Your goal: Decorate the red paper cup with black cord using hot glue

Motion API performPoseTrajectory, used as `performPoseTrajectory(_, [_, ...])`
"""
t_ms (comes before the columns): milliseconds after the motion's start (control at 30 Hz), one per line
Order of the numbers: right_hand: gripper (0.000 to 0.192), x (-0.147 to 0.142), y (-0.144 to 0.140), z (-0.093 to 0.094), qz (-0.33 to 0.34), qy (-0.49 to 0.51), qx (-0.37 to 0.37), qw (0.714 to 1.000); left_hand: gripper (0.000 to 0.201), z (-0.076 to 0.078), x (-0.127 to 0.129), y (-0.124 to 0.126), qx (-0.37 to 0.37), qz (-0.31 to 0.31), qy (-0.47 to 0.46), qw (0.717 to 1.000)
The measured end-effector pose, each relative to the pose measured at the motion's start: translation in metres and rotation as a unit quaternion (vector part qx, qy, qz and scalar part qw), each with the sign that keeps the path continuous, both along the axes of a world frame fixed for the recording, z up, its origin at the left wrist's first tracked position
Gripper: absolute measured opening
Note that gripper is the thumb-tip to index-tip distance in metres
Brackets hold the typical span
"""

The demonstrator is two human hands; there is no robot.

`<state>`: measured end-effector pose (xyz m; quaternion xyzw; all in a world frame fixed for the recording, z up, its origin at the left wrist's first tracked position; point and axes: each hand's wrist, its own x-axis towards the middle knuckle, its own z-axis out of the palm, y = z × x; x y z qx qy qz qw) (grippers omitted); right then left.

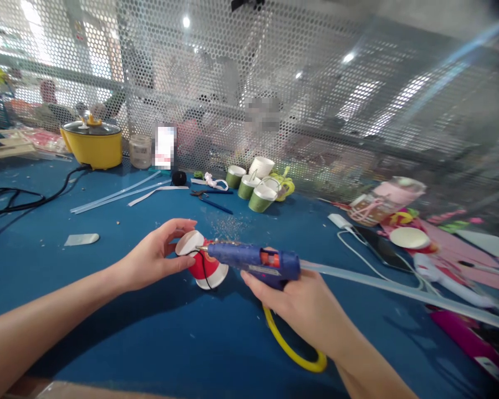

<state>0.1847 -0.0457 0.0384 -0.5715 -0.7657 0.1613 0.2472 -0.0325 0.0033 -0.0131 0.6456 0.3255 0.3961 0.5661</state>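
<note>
My left hand (pixel 163 256) is closed around a small red and white paper cup (pixel 216 271), which is tilted over the blue table. A thin black cord (pixel 205 269) runs down the cup's side from near its upper end. In my right hand (pixel 301 302) is a blue hot glue gun (pixel 243 257), gripped by its handle. Its metal nozzle points left and meets the cup near the cord and my left thumb; whether it touches I cannot tell. From the back of the gun, a long clear glue stick (pixel 378 282) sticks out to the right.
Behind stand green-wrapped cups (pixel 263 197), pliers (pixel 212 200), a black yarn ball (pixel 178 178) and a yellow electric pot (pixel 95 144) before a perforated metal screen. A yellow loop (pixel 291 349) lies beneath my right wrist. A phone (pixel 382 248) with a white cable lies right.
</note>
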Motion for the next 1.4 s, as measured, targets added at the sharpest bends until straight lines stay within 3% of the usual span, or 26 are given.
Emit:
performPoseTrajectory(133, [0.012, -0.0011, -0.0005, 0.0019, 0.025, 0.006, 0.006, 1.000, 0.046, -0.0008, -0.0004, 0.0010, -0.005, -0.010, -0.005, 1.000])
performPoseTrajectory(533, [0.022, 0.0023, -0.0032, 0.0033, -0.039, 0.002, 0.005, 0.999, 0.048, -0.0039, -0.0028, 0.0043, -0.008, -0.046, -0.019, 0.999])
performPoseTrajectory(800, [0.009, 0.0045, -0.0024, -0.0010, 0.012, -0.004, 0.040, 0.999, 0.047, -0.0009, -0.0041, 0.0036, -0.014, -0.055, -0.015, 0.998])
performPoseTrajectory(1167, [0.019, 0.0037, -0.0003, 0.0035, -0.023, -0.010, 0.023, 0.999, 0.051, -0.0017, -0.0068, 0.0056, 0.007, -0.076, 0.001, 0.997])
performPoseTrajectory(1400, [0.013, 0.0037, -0.0024, 0.0033, 0.000, -0.005, 0.010, 1.000, 0.054, 0.0005, -0.0093, 0.0059, 0.014, -0.093, 0.012, 0.995])
